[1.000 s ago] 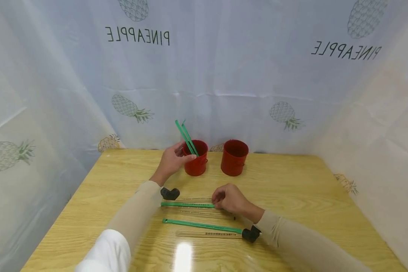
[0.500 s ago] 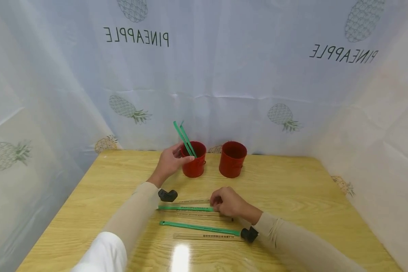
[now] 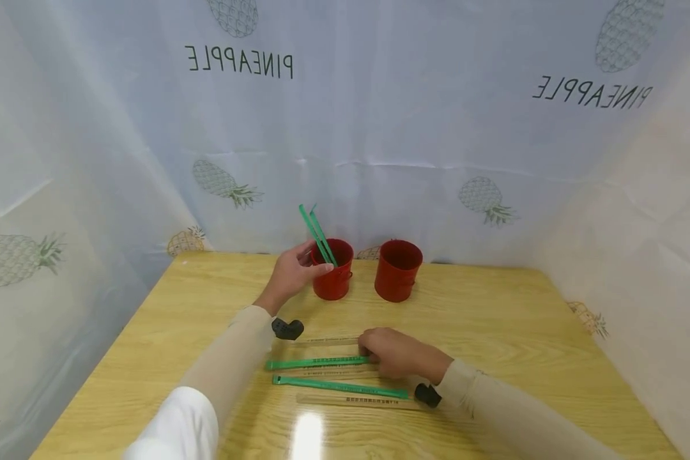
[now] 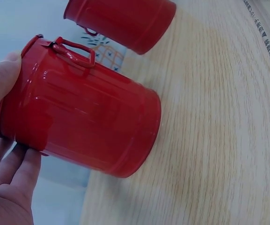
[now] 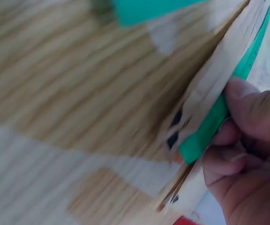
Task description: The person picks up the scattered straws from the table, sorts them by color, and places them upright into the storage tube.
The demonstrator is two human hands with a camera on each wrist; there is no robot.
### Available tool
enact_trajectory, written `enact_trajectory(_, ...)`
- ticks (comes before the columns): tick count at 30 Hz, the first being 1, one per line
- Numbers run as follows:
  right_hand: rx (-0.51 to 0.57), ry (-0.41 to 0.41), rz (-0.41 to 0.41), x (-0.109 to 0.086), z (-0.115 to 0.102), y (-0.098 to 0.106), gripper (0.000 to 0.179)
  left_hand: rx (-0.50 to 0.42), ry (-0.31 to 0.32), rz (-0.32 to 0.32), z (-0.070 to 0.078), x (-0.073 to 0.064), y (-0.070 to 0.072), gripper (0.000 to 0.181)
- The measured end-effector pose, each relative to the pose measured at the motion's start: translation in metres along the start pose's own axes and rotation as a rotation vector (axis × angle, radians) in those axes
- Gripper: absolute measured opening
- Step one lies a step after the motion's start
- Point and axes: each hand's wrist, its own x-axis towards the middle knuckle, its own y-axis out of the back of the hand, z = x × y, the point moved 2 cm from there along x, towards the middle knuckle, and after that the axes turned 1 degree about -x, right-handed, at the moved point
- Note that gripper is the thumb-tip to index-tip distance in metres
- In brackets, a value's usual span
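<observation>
Gripped near its rim by my left hand [image 3: 292, 275] is the left red bucket [image 3: 331, 287]; in the left wrist view the thumb and fingers lie on either side of it. Two green wrapped straws [image 3: 317, 235] stand tilted in that bucket. My right hand [image 3: 399, 353] pinches the right end of another green wrapped straw [image 3: 316, 363], low over the table. The right wrist view shows thumb and fingers on this green strip [image 5: 209, 124], with a pale printed strip [image 5: 209, 79] beside it. A second loose green straw [image 3: 339, 384] lies nearer me.
To the right of the held bucket stands another red bucket [image 3: 398, 275]. Several pale printed wrapped straws, one nearest me [image 3: 347, 401], lie on the wooden table [image 3: 494, 332]. Pineapple-print curtains [image 3: 356, 115] hang behind and at both sides. Black devices [image 3: 287, 329] sit by the wrists.
My right hand has drawn slightly nearer to me, and the green straw it pinches has shifted the same way. The left hand stays on the bucket.
</observation>
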Motion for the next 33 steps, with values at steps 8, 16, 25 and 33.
enact_trajectory(8,0.2,0.077,0.079,-0.015,0.021,0.011,0.018,0.024,0.005,0.001,0.002,0.001,0.0,0.078)
enact_trajectory(16,0.415,0.12,0.16,-0.02,0.034,0.021,0.015,-0.004,-0.01,-0.004,0.001,0.0,0.001,0.077)
enact_trajectory(25,0.674,0.183,0.303,-0.013,0.029,0.04,0.006,0.021,-0.002,0.002,0.0,0.001,0.0,0.082)
enact_trajectory(33,0.761,0.201,0.415,0.002,0.015,0.061,0.005,0.002,0.007,-0.005,-0.001,0.002,0.001,0.084)
